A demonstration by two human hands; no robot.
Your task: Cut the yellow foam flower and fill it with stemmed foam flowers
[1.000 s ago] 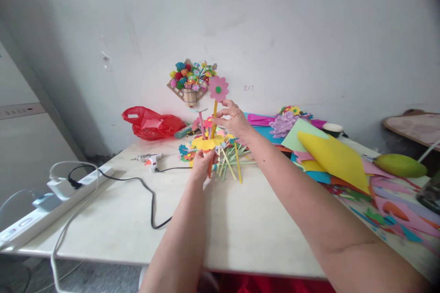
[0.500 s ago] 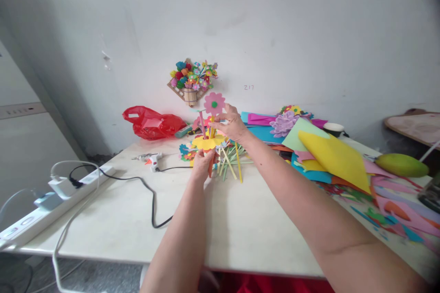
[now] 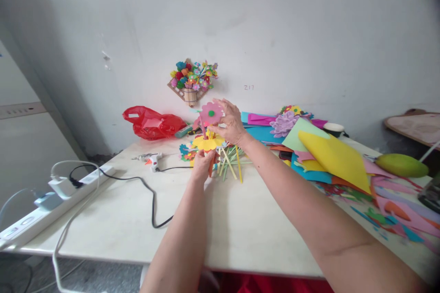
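My left hand (image 3: 202,164) is closed round an orange cone-like holder (image 3: 210,170), upright above the table, with a yellow scalloped rim (image 3: 207,142) on top. A pink craft flower (image 3: 206,116) with a green centre stands over the rim on a yellow stem (image 3: 211,133). My right hand (image 3: 231,123) grips this flower from the right, fingers at the petals and thumb low by the stem. Left of it a mauve stem (image 3: 202,127) rises from the same rim. The stems' lower ends are hidden inside the holder.
Loose green and yellow paper sticks (image 3: 228,165) lie behind my hands. A white glue gun (image 3: 156,161) and its black cord are to the left, near a power strip (image 3: 30,219). Coloured sheets (image 3: 332,155) and scraps cover the right side. A red plastic bag (image 3: 151,123) sits at the back.
The pink flower has come down closer to the yellow rim and slightly left, its head tilting back. My right hand moved with it; my left hand stayed almost still.
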